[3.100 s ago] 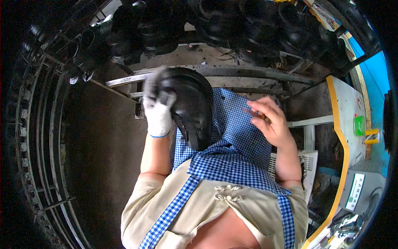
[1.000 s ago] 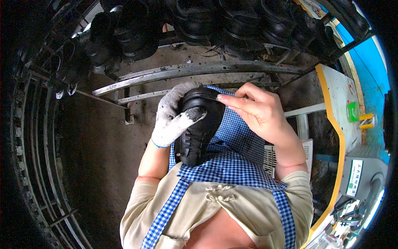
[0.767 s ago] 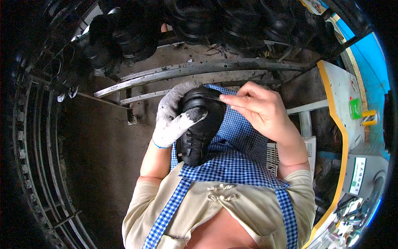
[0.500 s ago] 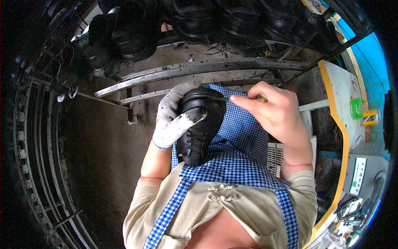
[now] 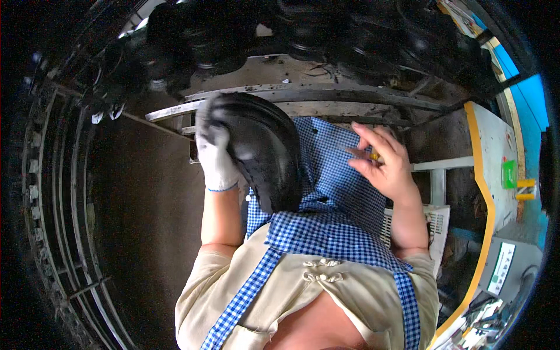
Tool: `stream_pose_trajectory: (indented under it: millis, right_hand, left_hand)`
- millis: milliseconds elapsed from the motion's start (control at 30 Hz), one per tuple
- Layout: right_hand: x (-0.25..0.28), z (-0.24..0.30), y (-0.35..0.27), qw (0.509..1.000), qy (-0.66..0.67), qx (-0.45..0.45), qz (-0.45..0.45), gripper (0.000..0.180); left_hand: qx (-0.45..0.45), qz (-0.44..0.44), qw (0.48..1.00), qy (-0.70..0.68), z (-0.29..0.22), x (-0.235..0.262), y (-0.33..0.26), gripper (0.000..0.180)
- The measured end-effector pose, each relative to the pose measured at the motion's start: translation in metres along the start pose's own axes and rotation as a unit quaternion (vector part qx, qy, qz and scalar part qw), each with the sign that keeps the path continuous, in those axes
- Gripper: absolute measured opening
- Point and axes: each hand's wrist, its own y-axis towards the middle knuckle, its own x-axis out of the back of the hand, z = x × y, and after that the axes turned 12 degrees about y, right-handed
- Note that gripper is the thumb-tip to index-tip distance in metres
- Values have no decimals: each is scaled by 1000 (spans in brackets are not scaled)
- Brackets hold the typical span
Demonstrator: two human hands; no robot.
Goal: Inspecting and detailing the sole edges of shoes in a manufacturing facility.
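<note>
- Nearest the body, a blue-and-white checked cloth apron [image 5: 341, 181] spreads below a beige cloth shirt [image 5: 245, 291].
- The black, round-ended shoe [image 5: 265, 140] is in front of the apron, left of centre; its long axis runs roughly away from the body, broad end outward, narrower end toward the lap. Whether it rests on the cloth, I cannot tell.
- The left hand [image 5: 216, 154], in a white-and-grey knit glove, grasps the shoe by its outer left side; blur hides the fingers.
- The bare right hand [image 5: 385, 160] pinches a slim tool with a yellow part [image 5: 374, 156] between thumb and fingers, its thin end pointing left.
- The shoe thus lies directly left of the right hand, apart from the tool, with checked cloth between; the left hand is nearer, touching it.
- Beyond run grey metal rails [image 5: 291, 95], then a row of dark footwear [image 5: 213, 44].
</note>
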Motion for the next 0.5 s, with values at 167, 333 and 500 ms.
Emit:
stream_pose_trajectory:
  millis: [167,333,500]
  right_hand:
    - [-40,-24,-41,995,67,-36,57,98]
    - [-44,-24,-45,990,109,-8,93,89]
    - [-26,-10,-40,968,247,-51,4,92]
  left_hand:
    - [146,-128,951,-241,4,23,5,63]
    - [174,-178,948,-198,5,2,6,61]
    - [285,38,917,-277,24,7,-11,54]
